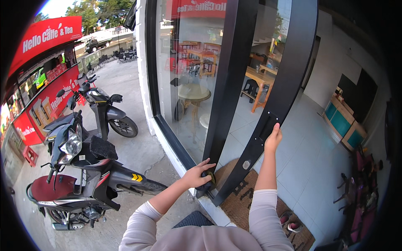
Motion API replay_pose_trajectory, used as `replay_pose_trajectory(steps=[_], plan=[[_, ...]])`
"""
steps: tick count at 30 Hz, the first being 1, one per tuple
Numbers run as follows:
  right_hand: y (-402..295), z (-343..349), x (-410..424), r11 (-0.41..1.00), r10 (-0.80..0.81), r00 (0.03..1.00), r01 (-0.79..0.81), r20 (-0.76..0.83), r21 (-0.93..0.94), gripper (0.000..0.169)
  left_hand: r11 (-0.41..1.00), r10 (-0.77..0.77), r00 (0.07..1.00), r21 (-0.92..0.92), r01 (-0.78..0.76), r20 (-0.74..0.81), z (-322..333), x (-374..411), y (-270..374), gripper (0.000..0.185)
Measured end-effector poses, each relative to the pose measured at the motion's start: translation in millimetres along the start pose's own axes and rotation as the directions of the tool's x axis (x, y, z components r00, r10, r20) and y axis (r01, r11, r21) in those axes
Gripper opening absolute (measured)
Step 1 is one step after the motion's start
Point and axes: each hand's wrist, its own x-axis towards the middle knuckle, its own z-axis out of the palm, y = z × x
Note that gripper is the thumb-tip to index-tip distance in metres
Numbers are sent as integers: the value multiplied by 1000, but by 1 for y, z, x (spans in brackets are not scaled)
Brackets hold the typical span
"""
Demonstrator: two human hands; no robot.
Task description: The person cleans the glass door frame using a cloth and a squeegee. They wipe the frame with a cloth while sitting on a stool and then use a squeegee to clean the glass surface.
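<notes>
A black-framed glass door (282, 81) stands partly open before me, with a recessed black handle plate (266, 127) and a round metal lock (246, 164) on its stile. My right hand (273, 138) grips the edge of this stile beside the handle plate, thumb up, its other fingers mostly hidden. Lower and to the left, my left hand (197, 175) is at the foot of a black frame post (224, 103), fingers spread. Under its palm is a dark object with a yellowish patch (213, 178); whether the hand holds it is unclear.
A brown doormat (235, 200) lies inside the threshold, with shoes (294, 227) on it. Two motorcycles (94, 175) stand outside at left, near a red kiosk (47, 103) bearing writing. Indoors are wooden tables (259, 77), a counter (340, 116) and dark red chairs (358, 194).
</notes>
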Motion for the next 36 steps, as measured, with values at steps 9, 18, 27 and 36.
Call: replay_pose_trajectory(steps=[9,18,27,36], plan=[[7,67,-1,996,-72,997,73,-13,52,53,994,63,990,-86,-74,-127,24,20,6,52],[25,112,4,999,-51,999,51,-2,7,54,988,-22,994,-156,6,-104,40,23,11,49],[19,127,-3,999,-13,1000,14,-28,37,53,977,-127,984,-189,102,-124,42,-1,-6,48],[55,70,-15,995,86,989,-91,121,30,39,928,-73,997,-366,70,5,52,4,43,35]])
